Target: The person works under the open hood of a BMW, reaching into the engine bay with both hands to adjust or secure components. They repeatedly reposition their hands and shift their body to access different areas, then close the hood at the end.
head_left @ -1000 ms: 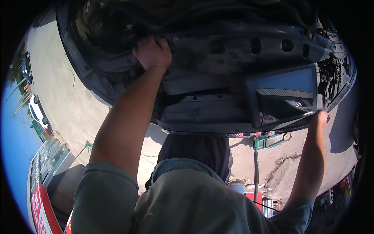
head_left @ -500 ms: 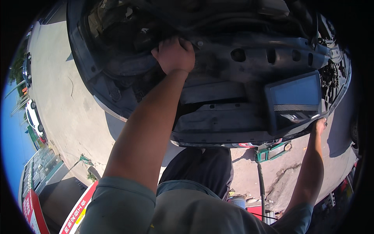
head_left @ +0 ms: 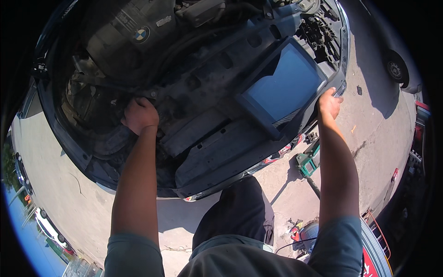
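Before me is the open engine bay of a dark car, with a grey engine cover at the far left. My left hand is closed in a fist low in the bay, beside a bolt on the dark crossmember. What it grips, if anything, is hidden under the fingers. My right hand wraps round the car's front edge at the right corner, close to the headlight. Between my hands, a dark-framed, tablet-like panel lies tilted on the front cover, its glossy face reflecting blue sky.
A green wheeled jack with a long handle stands on the concrete, partly under the bumper. At the right is another dark car's wheel. A round metal drum and litter are by my right side. Parked cars line the far left.
My view has turned and shifted, so more of the engine bay shows. Both hands appear further left in the picture. They stay at the bay and the front corner; the panel still lies there.
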Action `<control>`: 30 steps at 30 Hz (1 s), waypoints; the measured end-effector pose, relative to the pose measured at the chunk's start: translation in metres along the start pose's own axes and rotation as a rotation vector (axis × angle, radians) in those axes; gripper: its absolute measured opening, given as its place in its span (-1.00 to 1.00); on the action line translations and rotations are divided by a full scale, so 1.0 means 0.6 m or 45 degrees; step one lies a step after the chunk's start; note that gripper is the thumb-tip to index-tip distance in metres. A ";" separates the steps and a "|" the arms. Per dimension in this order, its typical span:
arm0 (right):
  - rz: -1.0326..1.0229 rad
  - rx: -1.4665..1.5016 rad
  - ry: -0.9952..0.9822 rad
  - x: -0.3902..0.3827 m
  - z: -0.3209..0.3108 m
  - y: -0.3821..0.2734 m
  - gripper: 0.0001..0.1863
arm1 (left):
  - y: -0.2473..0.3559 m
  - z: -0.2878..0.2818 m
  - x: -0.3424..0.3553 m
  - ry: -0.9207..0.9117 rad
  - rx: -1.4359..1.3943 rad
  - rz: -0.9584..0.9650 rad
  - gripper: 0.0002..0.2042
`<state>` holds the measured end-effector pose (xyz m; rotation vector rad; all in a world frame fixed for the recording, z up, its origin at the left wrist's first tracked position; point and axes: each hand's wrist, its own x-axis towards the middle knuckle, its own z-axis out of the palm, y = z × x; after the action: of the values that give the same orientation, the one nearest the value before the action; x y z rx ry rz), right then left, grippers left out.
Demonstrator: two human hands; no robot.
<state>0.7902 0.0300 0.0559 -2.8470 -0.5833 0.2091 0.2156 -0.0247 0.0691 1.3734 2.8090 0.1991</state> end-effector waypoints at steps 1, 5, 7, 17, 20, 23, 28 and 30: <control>0.005 -0.002 0.008 -0.002 -0.003 -0.001 -0.10 | 0.003 0.004 -0.004 0.025 0.016 -0.021 -0.59; 0.010 0.058 0.014 -0.010 -0.016 -0.003 -0.13 | 0.010 -0.002 -0.007 0.011 0.006 -0.010 -0.56; -0.011 0.074 0.035 -0.003 -0.018 0.002 -0.13 | 0.007 0.004 -0.007 0.025 0.030 0.013 -0.56; 0.009 0.084 0.049 -0.010 -0.021 0.000 -0.14 | 0.005 0.007 -0.004 0.043 0.065 0.027 -0.55; 0.025 0.099 0.043 -0.013 -0.029 -0.003 -0.13 | 0.003 0.011 -0.002 0.046 0.064 0.016 -0.55; 0.046 0.108 0.056 -0.018 -0.032 -0.008 -0.15 | -0.006 0.019 0.001 0.067 0.070 0.013 -0.55; 0.041 0.132 0.039 -0.019 -0.037 -0.009 -0.15 | -0.019 0.029 0.007 0.075 0.076 0.033 -0.52; 0.041 0.139 0.030 -0.020 -0.038 -0.010 -0.16 | -0.022 0.030 0.010 0.074 0.088 0.027 -0.52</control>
<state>0.7810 0.0261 0.0806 -2.7511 -0.5059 0.2061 0.2028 -0.0261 0.0499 1.4346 2.8757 0.1462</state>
